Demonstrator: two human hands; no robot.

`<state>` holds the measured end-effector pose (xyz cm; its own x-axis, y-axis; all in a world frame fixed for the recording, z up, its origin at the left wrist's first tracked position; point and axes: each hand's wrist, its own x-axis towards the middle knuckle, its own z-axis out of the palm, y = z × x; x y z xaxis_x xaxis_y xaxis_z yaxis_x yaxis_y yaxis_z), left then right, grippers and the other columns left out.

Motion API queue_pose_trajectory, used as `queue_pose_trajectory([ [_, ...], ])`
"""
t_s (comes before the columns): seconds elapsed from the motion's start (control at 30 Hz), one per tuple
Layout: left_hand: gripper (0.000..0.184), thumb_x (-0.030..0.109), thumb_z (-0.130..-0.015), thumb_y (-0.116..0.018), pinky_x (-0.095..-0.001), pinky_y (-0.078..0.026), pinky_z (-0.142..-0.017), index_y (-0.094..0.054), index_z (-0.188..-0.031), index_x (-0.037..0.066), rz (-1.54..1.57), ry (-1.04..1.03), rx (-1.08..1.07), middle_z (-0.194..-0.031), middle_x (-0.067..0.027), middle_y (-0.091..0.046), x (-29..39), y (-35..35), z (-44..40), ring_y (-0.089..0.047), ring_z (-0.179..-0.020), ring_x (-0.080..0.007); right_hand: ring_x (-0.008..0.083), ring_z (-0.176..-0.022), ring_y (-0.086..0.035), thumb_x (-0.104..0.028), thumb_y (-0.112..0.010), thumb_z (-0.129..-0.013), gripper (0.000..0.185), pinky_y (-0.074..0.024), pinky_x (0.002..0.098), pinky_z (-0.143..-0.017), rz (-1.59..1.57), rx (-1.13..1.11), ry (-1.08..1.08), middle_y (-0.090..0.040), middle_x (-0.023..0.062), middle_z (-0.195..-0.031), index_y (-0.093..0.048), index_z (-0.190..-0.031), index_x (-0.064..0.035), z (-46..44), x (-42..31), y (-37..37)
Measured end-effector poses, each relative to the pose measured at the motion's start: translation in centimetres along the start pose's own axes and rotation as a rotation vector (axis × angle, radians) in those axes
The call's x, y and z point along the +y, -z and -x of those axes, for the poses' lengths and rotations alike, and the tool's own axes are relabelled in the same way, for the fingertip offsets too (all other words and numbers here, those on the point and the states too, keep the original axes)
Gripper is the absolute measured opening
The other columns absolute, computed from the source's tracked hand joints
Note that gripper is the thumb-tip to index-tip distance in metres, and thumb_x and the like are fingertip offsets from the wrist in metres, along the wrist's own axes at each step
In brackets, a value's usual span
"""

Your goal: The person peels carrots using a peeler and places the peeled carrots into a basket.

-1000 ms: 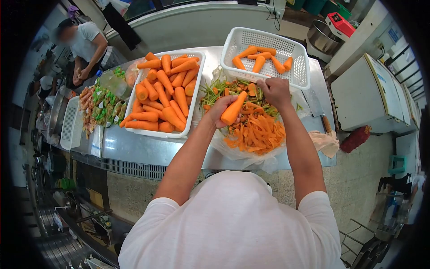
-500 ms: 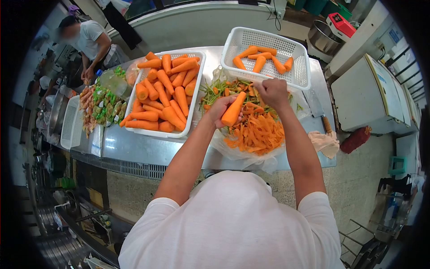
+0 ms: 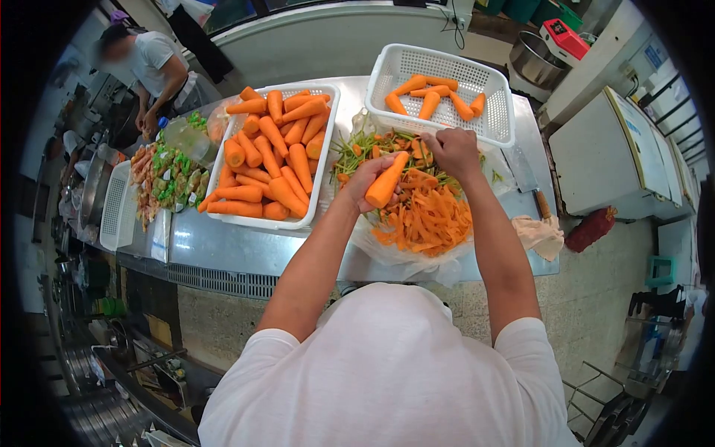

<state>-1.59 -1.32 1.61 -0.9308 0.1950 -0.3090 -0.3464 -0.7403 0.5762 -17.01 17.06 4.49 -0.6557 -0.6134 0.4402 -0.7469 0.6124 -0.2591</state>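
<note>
My left hand is wrapped round a peeled-looking orange carrot, its thick end toward me and its narrow end pointing away to the right. Just right of that narrow end, my right hand is closed, knuckles up; whatever its fingers grip is hidden. Beneath both hands lies a heap of carrot peelings on clear plastic. Green stem trimmings and cut carrot ends are spread behind the peelings.
At left stands a white basket full of carrots; a second white basket behind my right hand holds several more. A cleaver and a cloth lie at right. Bagged vegetables sit at far left, near another person.
My right hand's fingers have shifted slightly left, toward the carrot's narrow end. My left hand still holds the carrot in nearly the same place.
</note>
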Motion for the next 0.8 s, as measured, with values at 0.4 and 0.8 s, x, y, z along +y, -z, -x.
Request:
queue_pose_trajectory([
  [0.4,0.037,0.021,-0.101,-0.047,-0.0322,-0.061,-0.055,-0.048,-0.137,0.014,0.040,0.028,-0.118,-0.095,-0.0094,-0.067,0.4,0.7,-0.1,-0.069,-0.076,-0.0213,0.0273,-0.066,-0.062,-0.049,-0.060,-0.093,0.050,-0.0405,0.0422,-0.080,-0.235,-0.008,0.077,-0.063,0.0060,-0.063,-0.069,-0.066,-0.0091,0.2,0.1,-0.3],
  [0.8,0.034,0.028,-0.104,-0.050,-0.0331,-0.060,-0.059,-0.050,-0.133,0.010,0.082,0.022,0.068,-0.089,-0.0090,-0.063,0.3,1.0,-0.6,-0.066,-0.070,-0.0214,0.0292,-0.069,-0.059,-0.048,-0.058,-0.096,0.051,-0.0404,0.0456,-0.078,-0.222,0.009,0.161,-0.062,0.0077,-0.065,-0.064,-0.063,-0.0092,2.5,-4.0,0.3],
])
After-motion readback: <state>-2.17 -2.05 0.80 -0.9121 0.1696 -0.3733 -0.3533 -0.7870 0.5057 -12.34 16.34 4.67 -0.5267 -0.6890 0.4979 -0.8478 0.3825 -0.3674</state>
